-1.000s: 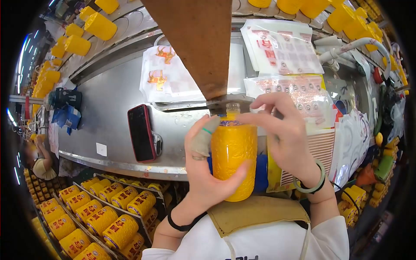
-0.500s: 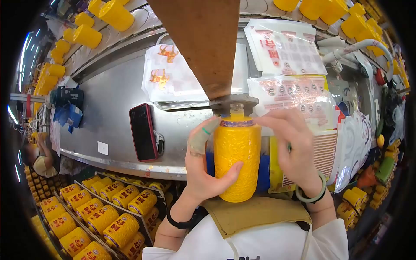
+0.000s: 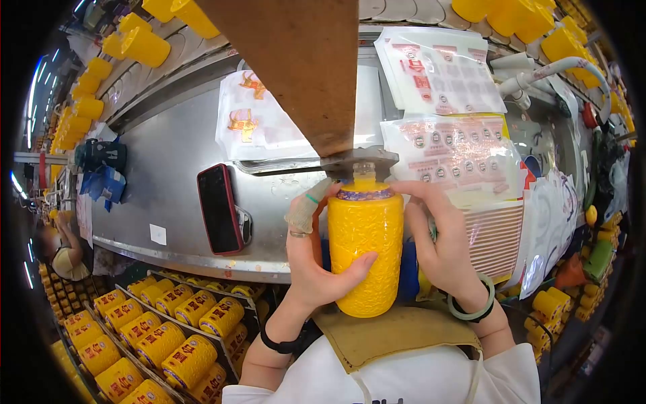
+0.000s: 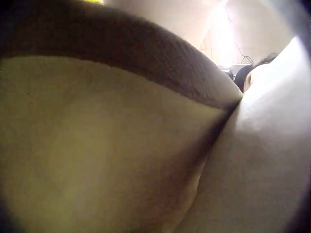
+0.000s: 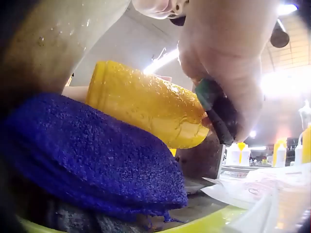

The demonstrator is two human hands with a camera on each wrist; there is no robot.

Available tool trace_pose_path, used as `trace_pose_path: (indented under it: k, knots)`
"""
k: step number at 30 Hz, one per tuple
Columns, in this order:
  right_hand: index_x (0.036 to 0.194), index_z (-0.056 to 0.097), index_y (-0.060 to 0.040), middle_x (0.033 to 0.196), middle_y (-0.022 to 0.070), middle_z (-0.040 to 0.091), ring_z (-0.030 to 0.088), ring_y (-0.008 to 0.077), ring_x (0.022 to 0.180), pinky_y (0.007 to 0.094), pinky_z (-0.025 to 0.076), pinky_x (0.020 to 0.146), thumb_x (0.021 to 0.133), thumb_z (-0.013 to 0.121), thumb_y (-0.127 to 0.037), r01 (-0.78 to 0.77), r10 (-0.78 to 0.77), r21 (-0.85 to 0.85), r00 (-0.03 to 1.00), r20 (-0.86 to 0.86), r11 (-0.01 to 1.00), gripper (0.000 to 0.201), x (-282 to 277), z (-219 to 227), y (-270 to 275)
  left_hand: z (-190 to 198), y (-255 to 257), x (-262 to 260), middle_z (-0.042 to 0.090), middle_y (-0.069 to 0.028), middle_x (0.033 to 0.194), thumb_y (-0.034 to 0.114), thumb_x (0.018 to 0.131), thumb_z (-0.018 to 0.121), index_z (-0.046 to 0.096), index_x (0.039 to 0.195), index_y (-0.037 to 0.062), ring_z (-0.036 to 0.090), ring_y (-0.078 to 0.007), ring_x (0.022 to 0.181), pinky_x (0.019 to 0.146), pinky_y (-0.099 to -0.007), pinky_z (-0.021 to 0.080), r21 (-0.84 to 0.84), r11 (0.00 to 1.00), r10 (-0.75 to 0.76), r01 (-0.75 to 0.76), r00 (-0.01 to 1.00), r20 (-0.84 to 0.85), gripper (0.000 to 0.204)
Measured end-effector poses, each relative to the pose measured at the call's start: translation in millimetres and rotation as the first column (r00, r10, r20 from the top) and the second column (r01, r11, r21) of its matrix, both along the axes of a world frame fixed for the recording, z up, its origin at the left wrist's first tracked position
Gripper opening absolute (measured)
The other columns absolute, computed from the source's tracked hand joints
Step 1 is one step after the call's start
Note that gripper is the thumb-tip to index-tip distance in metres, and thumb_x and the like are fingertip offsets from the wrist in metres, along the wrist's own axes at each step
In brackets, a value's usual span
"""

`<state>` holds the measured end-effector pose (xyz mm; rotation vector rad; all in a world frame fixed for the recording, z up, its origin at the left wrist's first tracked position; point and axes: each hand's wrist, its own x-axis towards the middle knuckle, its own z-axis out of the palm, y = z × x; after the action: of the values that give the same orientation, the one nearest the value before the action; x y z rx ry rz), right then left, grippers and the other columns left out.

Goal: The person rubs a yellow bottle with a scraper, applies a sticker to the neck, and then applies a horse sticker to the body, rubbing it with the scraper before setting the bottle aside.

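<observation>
In the head view, a yellow embossed bottle (image 3: 367,262) with a clear threaded neck stands tilted in front of the person. A purple patterned band (image 3: 365,194) circles its shoulder. The left hand (image 3: 316,262) grips it, thumb across the front and covered index finger (image 3: 304,209) up along the left side. From the right, the right hand (image 3: 441,239) holds the bottle's shoulder with bent fingers, index fingertip at the band. The right wrist view shows the bottle (image 5: 146,107) from below, above a blue cloth (image 5: 97,150), with dark-covered fingers at its upper end.
A brown post (image 3: 296,60) ends in a metal plate just beyond the bottle neck. Decal sheets (image 3: 444,74) lie to the right; a phone (image 3: 219,209) rests on the metal table to the left. Racks hold several labelled yellow bottles (image 3: 192,360) at lower left.
The right hand has come down from above the neck to the right of the shoulder, and its index fingertip has moved to the band's right side. The left hand keeps its grip.
</observation>
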<state>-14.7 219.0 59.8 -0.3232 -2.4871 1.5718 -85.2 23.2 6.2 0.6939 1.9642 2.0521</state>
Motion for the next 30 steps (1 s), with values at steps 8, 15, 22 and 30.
trace_pose_path:
  k: [8, 15, 22, 30]
  knots:
    - [0.120, 0.071, -0.0013, 0.111, 0.0185, 0.071, 0.066, 0.0376, 0.103, 0.0436, 0.053, 0.090, 0.091, 0.055, 0.012, -0.033, 0.056, 0.159, 0.989, -0.138, 0.987, 0.035, -4.7, 3.7, 2.2, 7.3, -1.6, -3.3, 0.057, -0.0188, 0.135, 0.013, 0.072, 0.088, 0.053, 0.140, -0.0029, 0.056, -0.0313, 0.127, 0.111, -0.0427, 0.043, -0.086, 0.994, 0.041, -0.062, 0.973, -0.225, 0.079]
    - [0.121, 0.074, -0.0054, 0.112, 0.0160, 0.070, 0.066, 0.0357, 0.102, 0.0421, 0.054, 0.088, 0.086, 0.057, 0.013, -0.058, 0.088, 0.210, 0.987, -0.133, 0.976, 0.043, -5.3, 6.8, 2.7, 15.0, -1.7, -6.6, 0.061, -0.0185, 0.131, 0.017, 0.073, 0.087, 0.061, 0.134, 0.0005, 0.056, -0.0346, 0.125, 0.109, -0.0441, 0.045, -0.142, 0.988, 0.021, -0.055, 0.972, -0.235, 0.069]
    - [0.122, 0.074, -0.0063, 0.112, 0.0155, 0.069, 0.066, 0.0344, 0.101, 0.0409, 0.055, 0.086, 0.086, 0.057, 0.013, -0.072, 0.104, 0.214, 0.985, -0.140, 0.974, 0.045, -5.5, 5.2, 4.4, 16.2, -0.3, -8.7, 0.063, -0.0155, 0.132, 0.018, 0.076, 0.083, 0.062, 0.133, 0.0018, 0.054, -0.0359, 0.127, 0.109, -0.0455, 0.045, -0.160, 0.987, -0.019, -0.027, 0.960, -0.279, 0.063]
    - [0.124, 0.075, -0.0081, 0.109, 0.0166, 0.068, 0.067, 0.0342, 0.100, 0.0407, 0.055, 0.085, 0.083, 0.056, 0.015, -0.102, 0.130, 0.213, 0.984, -0.123, 0.972, 0.051, -7.2, 7.4, 6.4, 15.2, -0.9, -7.9, 0.063, -0.0148, 0.133, 0.018, 0.077, 0.083, 0.063, 0.133, 0.0018, 0.053, -0.0354, 0.128, 0.110, -0.0457, 0.045, -0.160, 0.987, -0.026, -0.018, 0.962, -0.271, 0.062]
